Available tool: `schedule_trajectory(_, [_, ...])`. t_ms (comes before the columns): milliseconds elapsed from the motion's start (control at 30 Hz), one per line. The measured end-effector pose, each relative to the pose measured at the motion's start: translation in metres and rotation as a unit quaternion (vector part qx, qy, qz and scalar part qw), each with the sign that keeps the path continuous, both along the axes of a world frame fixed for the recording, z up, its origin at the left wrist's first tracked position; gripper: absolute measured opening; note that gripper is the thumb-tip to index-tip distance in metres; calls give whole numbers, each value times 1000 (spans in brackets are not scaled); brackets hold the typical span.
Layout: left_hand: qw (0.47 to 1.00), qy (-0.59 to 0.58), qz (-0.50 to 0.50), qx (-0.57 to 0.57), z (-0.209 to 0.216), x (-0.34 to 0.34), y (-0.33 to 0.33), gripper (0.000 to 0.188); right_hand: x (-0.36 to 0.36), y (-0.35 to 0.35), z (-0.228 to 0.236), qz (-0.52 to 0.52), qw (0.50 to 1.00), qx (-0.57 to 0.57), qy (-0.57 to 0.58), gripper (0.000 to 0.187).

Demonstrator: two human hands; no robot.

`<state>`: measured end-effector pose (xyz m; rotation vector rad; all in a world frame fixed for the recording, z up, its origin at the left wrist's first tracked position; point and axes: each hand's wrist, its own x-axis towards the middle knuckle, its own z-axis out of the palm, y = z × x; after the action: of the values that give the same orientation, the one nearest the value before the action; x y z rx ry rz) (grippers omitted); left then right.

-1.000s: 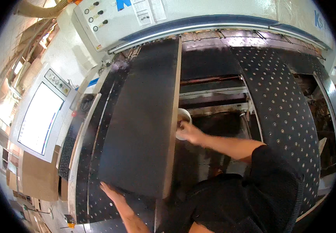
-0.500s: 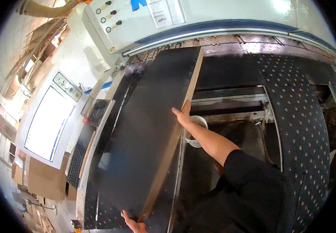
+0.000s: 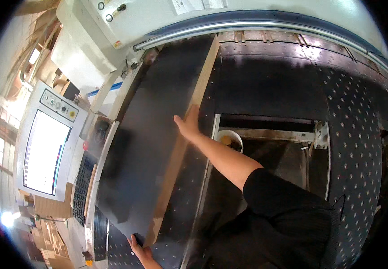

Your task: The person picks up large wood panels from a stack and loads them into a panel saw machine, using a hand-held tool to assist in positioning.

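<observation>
A long panel with a dark face and a thick pale wood edge lies on a black worktable, its far end close to the machine's beam. My right hand holds the long right edge about halfway along, thumb over the top face and fingers against the wood. At the panel's near end, my left hand grips around the corner; some of its fingers are hidden. The panel's left side lies close to the table's left rail.
To the left are a monitor and a keyboard. A white bucket stands in the table's gap at my right. Farther right is a studded table section. A metal bar runs across the machine's front.
The panel has slid leftward to the rail and farther in toward the beam, both hands moving with it. My view has shifted too, and more of the bucket's inside shows.
</observation>
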<state>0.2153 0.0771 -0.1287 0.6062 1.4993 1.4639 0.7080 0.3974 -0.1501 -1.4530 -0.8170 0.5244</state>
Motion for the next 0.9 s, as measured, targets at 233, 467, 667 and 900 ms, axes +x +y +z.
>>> schedule_trajectory(233, [999, -3, 39, -1, 19, 57, 25, 68, 19, 43, 2, 25, 1000, 15, -2, 100])
schedule_trajectory(467, [997, -16, 79, -17, 15, 75, 43, 69, 28, 83, -1, 34, 999, 17, -5, 101])
schedule_trajectory(667, [997, -5, 75, -26, 3, 75, 49, 77, 34, 104, 1, 61, 998, 5, 25, 102])
schedule_trajectory(900, [997, -9, 76, -31, 30, 144, 87, 62, 73, 138, -1, 9, 999, 37, 26, 96])
